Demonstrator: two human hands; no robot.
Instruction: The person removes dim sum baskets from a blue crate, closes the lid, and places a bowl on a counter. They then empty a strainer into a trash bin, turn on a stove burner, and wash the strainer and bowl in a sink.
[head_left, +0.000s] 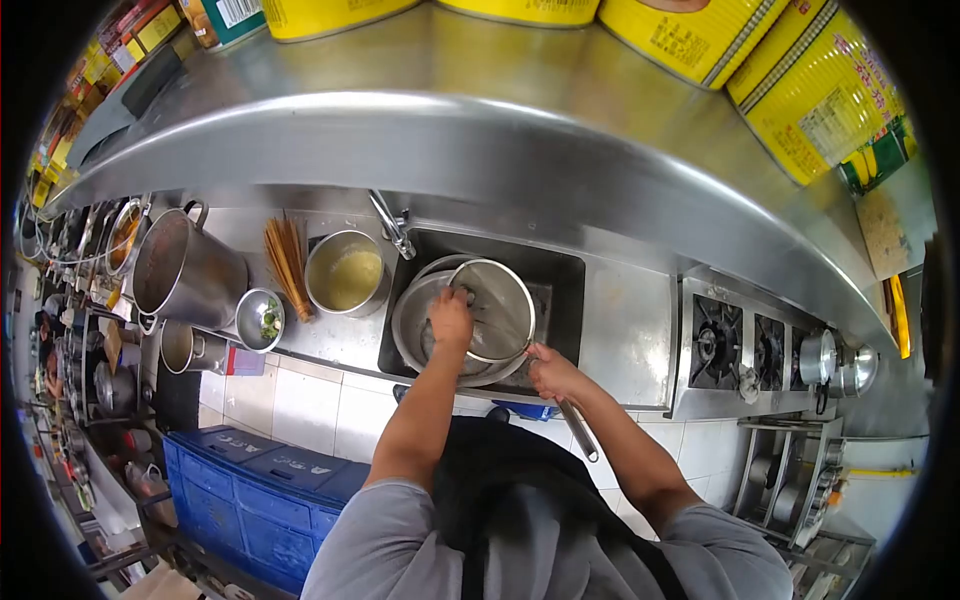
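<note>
A round, long-handled strainer (505, 300) is tilted over the sink (565, 290), above a large metal bowl (408, 335). My right hand (557, 375) is wrapped round the strainer's handle close to the rim, and the rest of the handle sticks out below it. At the strainer's left rim, my left hand (450, 318) has its fingers curled inward. A small greyish thing shows by those fingertips, too small to name. Behind the sink rises a metal faucet (393, 225).
Left of the sink stand a pot with yellowish contents (357, 275), a bundle of thin sticks (287, 260), a small bowl with greens (262, 318) and a tall stockpot (185, 270). Gas burners (716, 340) are to the right. A shelf (450, 130) with yellow cans overhangs the counter.
</note>
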